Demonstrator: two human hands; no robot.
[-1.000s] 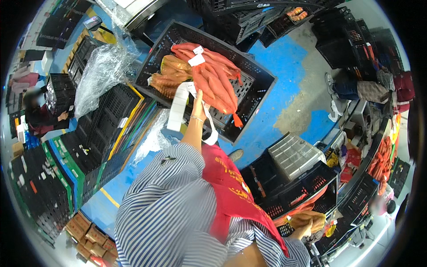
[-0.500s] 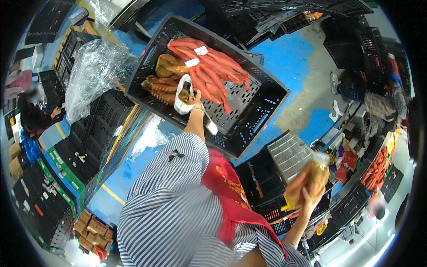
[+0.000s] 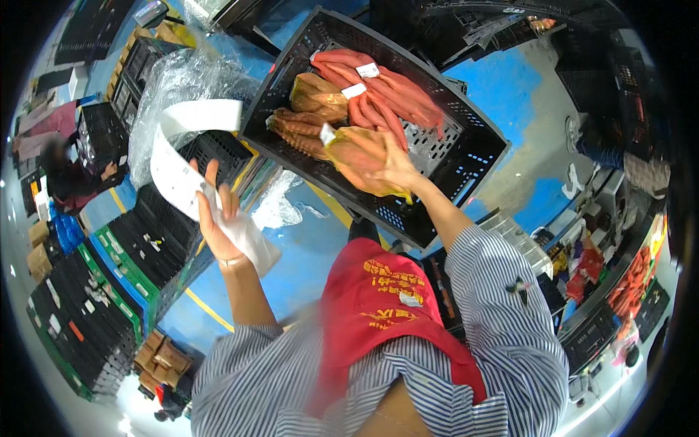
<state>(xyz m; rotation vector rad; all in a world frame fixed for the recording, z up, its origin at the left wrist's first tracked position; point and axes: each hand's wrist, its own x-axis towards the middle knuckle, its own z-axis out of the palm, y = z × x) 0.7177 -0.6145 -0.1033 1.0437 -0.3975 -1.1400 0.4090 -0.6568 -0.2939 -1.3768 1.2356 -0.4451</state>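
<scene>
Head view, I watch the right hand (image 3: 397, 172) clasp a yellow-netted bag of long orange-brown produce (image 3: 355, 155) over a black perforated plastic crate (image 3: 466, 125), the left hand (image 3: 217, 218) loosely holding a curling white paper strip (image 3: 172, 166).

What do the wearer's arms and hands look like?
Left hand and right hand are ungloved. Blue-and-white striped sleeves stop short of the wrists; the right one carries a small dark motif. A thin bracelet circles the left wrist.

Matt plastic crate (image 3: 470, 164), smooth paper strip (image 3: 169, 171), glossy plastic wrap (image 3: 175, 81), cloth apron (image 3: 389, 291)
</scene>
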